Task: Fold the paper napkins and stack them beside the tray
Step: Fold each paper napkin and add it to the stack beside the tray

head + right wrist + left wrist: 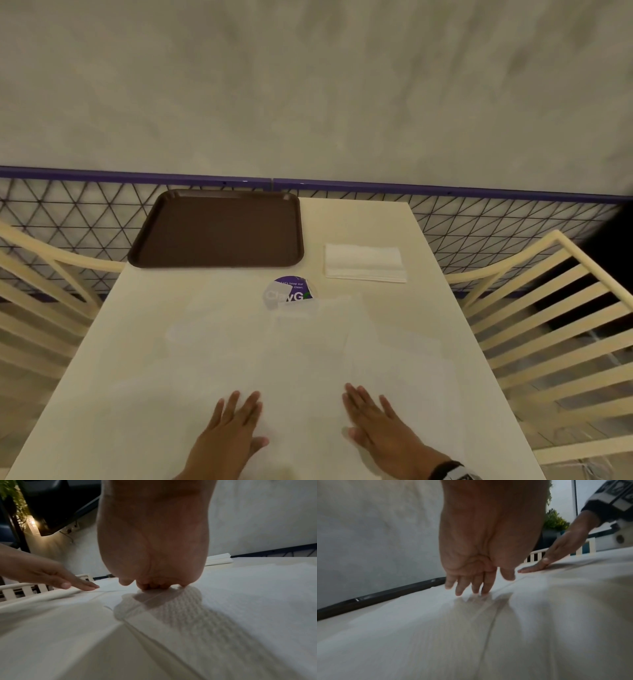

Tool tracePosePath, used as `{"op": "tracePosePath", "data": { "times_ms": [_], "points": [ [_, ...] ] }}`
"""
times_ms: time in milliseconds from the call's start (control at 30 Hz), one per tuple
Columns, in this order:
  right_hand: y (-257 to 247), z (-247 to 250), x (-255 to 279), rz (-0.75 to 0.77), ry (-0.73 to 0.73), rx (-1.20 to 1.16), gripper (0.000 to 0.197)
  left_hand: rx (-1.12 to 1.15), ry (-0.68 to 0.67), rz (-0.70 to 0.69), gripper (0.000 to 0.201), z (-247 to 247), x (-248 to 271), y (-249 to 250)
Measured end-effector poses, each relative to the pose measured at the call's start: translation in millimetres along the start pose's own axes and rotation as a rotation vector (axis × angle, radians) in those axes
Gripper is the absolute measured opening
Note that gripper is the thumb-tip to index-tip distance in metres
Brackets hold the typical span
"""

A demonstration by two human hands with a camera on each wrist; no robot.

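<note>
A large white paper napkin (308,349) lies unfolded and flat across the near half of the cream table (387,219). My left hand (236,421) and right hand (370,414) press on its near part, palms down, fingers straight. The wrist views show the left hand (471,586) and the right hand (150,586) touching the embossed napkin (223,601), creases running through it. A stack of folded napkins (364,263) sits to the right of the empty brown tray (219,229) at the table's far end.
A round purple sticker (291,291) on the table shows partly under the napkin's far edge. Cream slatted chairs (548,308) stand on both sides. A purple-railed mesh fence (479,205) runs behind the table, against a pale wall.
</note>
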State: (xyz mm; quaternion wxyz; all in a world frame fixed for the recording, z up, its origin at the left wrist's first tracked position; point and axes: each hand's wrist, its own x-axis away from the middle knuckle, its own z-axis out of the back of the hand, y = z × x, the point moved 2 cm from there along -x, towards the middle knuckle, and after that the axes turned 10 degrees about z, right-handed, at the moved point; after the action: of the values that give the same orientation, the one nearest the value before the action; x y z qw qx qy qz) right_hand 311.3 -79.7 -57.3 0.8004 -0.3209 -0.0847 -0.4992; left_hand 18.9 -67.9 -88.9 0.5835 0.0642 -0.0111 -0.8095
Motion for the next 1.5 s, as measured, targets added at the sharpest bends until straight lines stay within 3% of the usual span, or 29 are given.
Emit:
{"op": "tracePosePath", "data": {
  "times_ms": [33, 100, 167, 200, 300, 367, 400, 467, 567, 667, 733, 800, 900, 933, 1000, 1067, 1167, 1233, 1367, 1500],
  "points": [
    [-8.4, 8.7, 1.5, -0.039, 0.004, -0.144, 0.061, 0.001, -0.018, -0.03, 0.051, 11.9, -12.0, 4.6],
    [-9.0, 9.1, -1.5, 0.068, 0.083, -0.042, 0.064, 0.033, -0.098, -0.025, 0.033, 32.0, -43.7, 17.9],
    [-7.5, 7.1, -3.0, 0.148, 0.014, -0.012, 0.08, 0.12, -0.197, -0.081, 0.045, 45.3, -78.1, 36.9],
    [-7.2, 9.3, -4.1, 0.141, 0.004, -0.038, 0.086, 0.138, -0.18, -0.118, 0.05, 48.8, -92.6, 44.7],
    [-7.5, 14.5, -1.4, 0.11, 0.003, -0.218, 0.098, 0.233, -0.337, -0.045, 0.067, 50.4, -124.4, 62.8],
    [-7.3, 18.9, 1.1, 0.09, 0.01, -0.374, 0.094, 0.142, -0.443, -0.008, 0.079, 48.0, -134.2, 72.2],
    [-8.5, 23.0, 3.0, 0.065, 0.001, -0.447, 0.082, 0.081, -0.453, -0.001, 0.081, 47.8, -136.9, 75.0],
    [-10.2, 28.2, 5.3, 0.023, 0.007, -0.576, 0.054, -0.001, -0.461, 0.013, 0.08, 45.9, -139.4, 77.5],
    [-11.0, 32.3, 8.6, 0.025, 0.056, -0.665, 0.042, -0.067, -0.492, -0.003, 0.074, 42.0, -140.1, 76.4],
    [-5.0, 41.5, 6.9, -0.075, 0.313, -0.843, 0.032, -0.084, -0.457, -0.041, 0.068, 47.1, -137.8, 77.9],
    [-1.8, 50.7, 3.9, -0.135, 0.524, -0.665, 0.04, -0.066, -0.375, -0.085, 0.064, 51.1, -132.5, 81.3],
    [-5.6, 61.9, -1.6, -0.133, 0.613, -0.439, 0.058, -0.072, -0.316, -0.118, 0.06, 56.2, -123.0, 81.8],
    [-11.3, 69.4, -18.7, -0.069, 0.478, -0.335, 0.082, -0.049, -0.284, -0.138, 0.058, 55.8, -112.7, 85.1],
    [-13.0, 68.4, -25.9, -0.047, 0.403, -0.321, 0.079, -0.024, -0.28, -0.135, 0.056, 49.5, -110.2, 84.1],
    [-16.6, 68.1, -35.3, -0.03, 0.348, -0.375, 0.052, 0.034, -0.276, -0.139, 0.052, 56.5, -106.8, 86.4],
    [-15.3, 73.8, -39.6, -0.043, 0.405, -0.486, 0.033, 0.165, -0.243, -0.048, 0.048, 70.4, -104.9, 79.6],
    [4.1, 95.5, -41.3, -0.039, 0.523, -0.611, 0.046, 0.325, -0.338, 0.248, 0.045, 76.4, -115.0, 50.8],
    [21.0, 117.2, -39.2, -0.06, 0.629, -0.677, 0.046, 0.556, -0.409, 0.421, 0.042, 81.1, -128.3, 27.8],
    [54.1, 169.3, -47.1, -0.127, 0.782, -0.774, 0.019, 0.957, -0.284, 0.506, 0.024, 93.0, -184.6, 8.3],
    [87.0, 220.7, -71.4, -0.193, 0.869, -0.776, 0.037, 1.209, -0.143, 0.565, 0.031, 115.8, -261.5, 20.2]
  ]
}}
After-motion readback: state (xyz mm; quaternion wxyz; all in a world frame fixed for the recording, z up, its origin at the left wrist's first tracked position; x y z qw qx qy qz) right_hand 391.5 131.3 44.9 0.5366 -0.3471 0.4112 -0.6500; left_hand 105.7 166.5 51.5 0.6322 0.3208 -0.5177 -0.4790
